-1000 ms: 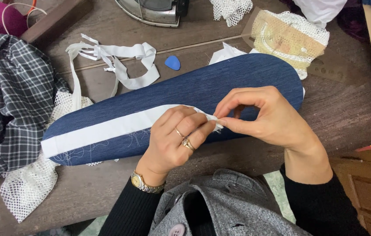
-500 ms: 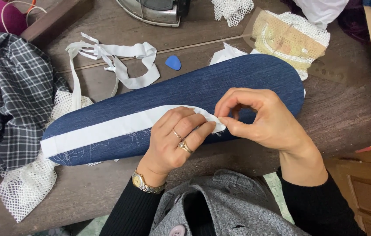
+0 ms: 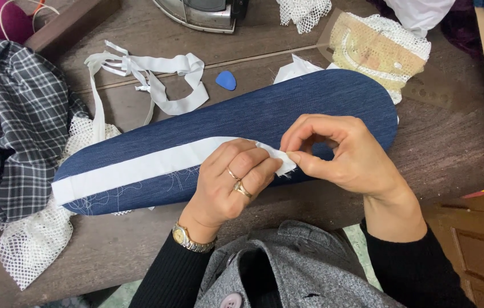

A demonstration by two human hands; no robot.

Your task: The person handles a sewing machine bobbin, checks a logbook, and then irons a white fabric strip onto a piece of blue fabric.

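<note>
At the near edge of the tabletop (image 3: 139, 268), the end of a white strip (image 3: 139, 168) is pinched by the left hand (image 3: 233, 185) and the right hand (image 3: 339, 154). The strip lies along a blue padded board (image 3: 264, 114). Farther off, a blue chalk (image 3: 226, 80) and an iron (image 3: 202, 11) are seen.

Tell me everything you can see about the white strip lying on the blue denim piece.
The white strip is a flat, matte band, like tape or interfacing. It runs lengthwise along the long, rounded denim piece, from the piece's left end up to the hands. The left hand rests on it, and the right hand pinches its slightly frayed right end, lifted a little off the denim.
</note>
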